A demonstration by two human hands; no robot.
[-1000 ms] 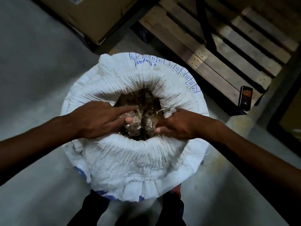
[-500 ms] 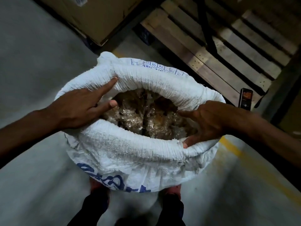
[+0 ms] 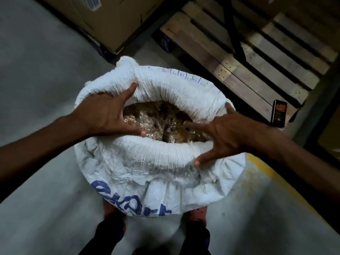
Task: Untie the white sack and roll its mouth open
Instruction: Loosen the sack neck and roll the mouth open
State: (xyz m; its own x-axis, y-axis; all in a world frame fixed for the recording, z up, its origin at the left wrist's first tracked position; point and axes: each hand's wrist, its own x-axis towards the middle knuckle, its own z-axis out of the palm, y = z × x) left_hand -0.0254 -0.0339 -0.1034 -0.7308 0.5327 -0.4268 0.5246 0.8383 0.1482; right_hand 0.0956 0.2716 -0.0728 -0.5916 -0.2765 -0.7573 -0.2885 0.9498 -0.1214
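Observation:
The white woven sack point(image 3: 147, 173) with blue lettering stands on the floor in front of my feet. Its mouth is open, and the rim is rolled into a thick white ring point(image 3: 165, 150). Brownish contents wrapped in clear plastic point(image 3: 161, 122) show inside. My left hand point(image 3: 104, 113) lies spread on the left side of the rim, index finger on the far roll, thumb at the near roll. My right hand point(image 3: 222, 135) lies spread on the right side, thumb pressing the near roll, one finger up on the far roll. Neither hand is closed around anything.
A wooden pallet point(image 3: 248, 57) lies to the back right, with a small dark phone-like object point(image 3: 278, 114) on its near corner. Behind the sack stands a cardboard box point(image 3: 110, 19). A yellow line point(image 3: 272, 183) crosses the grey concrete floor point(image 3: 36, 70) at right.
The sack's mouth went from a narrow gathered hole to a wide oval. My hands moved apart from the centre to the left and right sides of the rim, fingers spreading.

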